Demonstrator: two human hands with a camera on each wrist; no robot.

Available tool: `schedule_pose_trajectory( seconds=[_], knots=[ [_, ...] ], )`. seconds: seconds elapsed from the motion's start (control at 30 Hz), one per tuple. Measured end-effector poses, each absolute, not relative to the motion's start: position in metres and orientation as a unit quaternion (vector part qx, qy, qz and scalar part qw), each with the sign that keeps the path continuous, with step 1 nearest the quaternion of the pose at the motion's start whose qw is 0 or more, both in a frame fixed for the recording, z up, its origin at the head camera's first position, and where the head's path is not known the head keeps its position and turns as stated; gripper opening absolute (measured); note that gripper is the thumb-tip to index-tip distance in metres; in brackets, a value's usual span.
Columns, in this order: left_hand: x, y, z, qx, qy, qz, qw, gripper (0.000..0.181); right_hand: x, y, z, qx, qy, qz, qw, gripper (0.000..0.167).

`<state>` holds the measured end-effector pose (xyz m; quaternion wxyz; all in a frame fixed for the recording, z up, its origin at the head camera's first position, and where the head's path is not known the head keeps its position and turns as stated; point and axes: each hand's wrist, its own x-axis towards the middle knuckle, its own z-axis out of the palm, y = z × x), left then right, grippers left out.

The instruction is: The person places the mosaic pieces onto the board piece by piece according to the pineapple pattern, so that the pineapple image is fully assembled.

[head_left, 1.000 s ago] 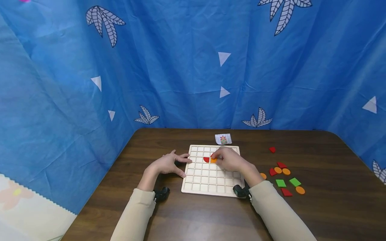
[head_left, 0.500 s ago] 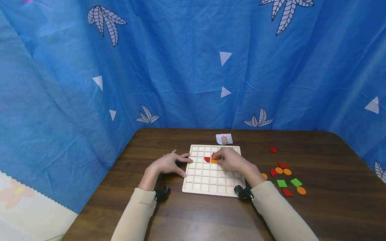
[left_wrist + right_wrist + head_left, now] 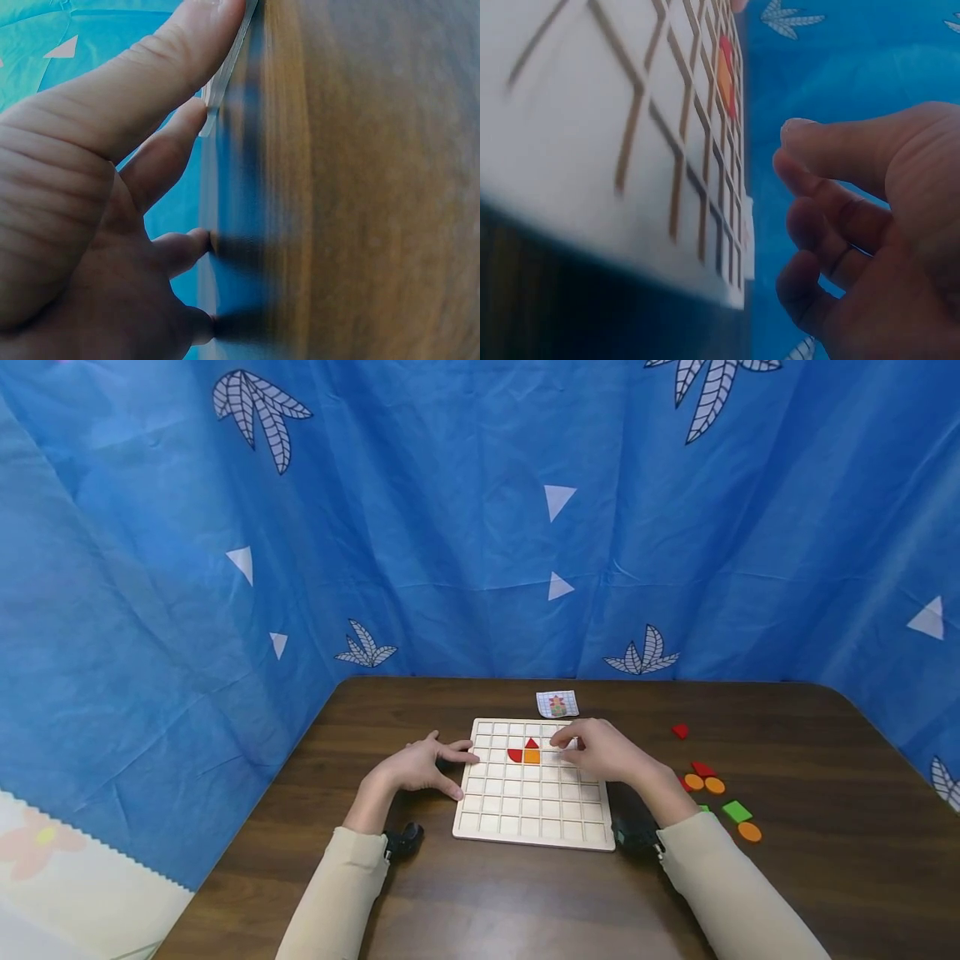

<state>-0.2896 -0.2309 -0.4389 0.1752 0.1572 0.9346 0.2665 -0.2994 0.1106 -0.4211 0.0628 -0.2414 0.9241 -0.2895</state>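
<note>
A pale gridded board [image 3: 519,810] lies on the table. In its upper middle sit an orange square [image 3: 532,757], a red quarter-circle piece [image 3: 514,755] to its left and a red triangle [image 3: 532,743] just above. My left hand [image 3: 412,768] rests with spread fingers against the board's left edge; the left wrist view shows its thumb [image 3: 165,71] at that edge. Over the board's right part hovers my right hand [image 3: 603,750], apart from the pieces. In the right wrist view its fingers [image 3: 840,206] are loosely bent, with nothing visible between them.
A small printed pattern card [image 3: 557,704] lies behind the board. To the right are scattered loose pieces: a red one [image 3: 680,731] farther back, orange discs [image 3: 715,786], a green piece [image 3: 737,812]. My right forearm hides some. A blue curtain [image 3: 465,527] hangs behind the table.
My right hand has let go of the orange square and moved right, uncovering it and the red triangle. My left hand has stayed at the board's edge.
</note>
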Motion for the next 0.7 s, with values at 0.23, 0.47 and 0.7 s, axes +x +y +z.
schedule_pose_trajectory(
  seconds=[0.23,0.47,0.7],
  knots=[
    [-0.289,-0.232,-0.438,0.156,0.935,0.267,0.175,0.061,-0.29,0.144,-0.416,-0.231,0.93,-0.282,0.055,0.027],
    [-0.288,-0.231,-0.436,0.156,0.935,0.265,0.175,0.062,-0.281,0.181,-0.415,-0.231,0.933,-0.274,0.028,0.025],
    [-0.289,-0.231,-0.437,0.155,0.935,0.265,0.176,0.062,-0.271,0.216,-0.411,-0.217,0.94,-0.261,0.032,0.029]
  ],
)
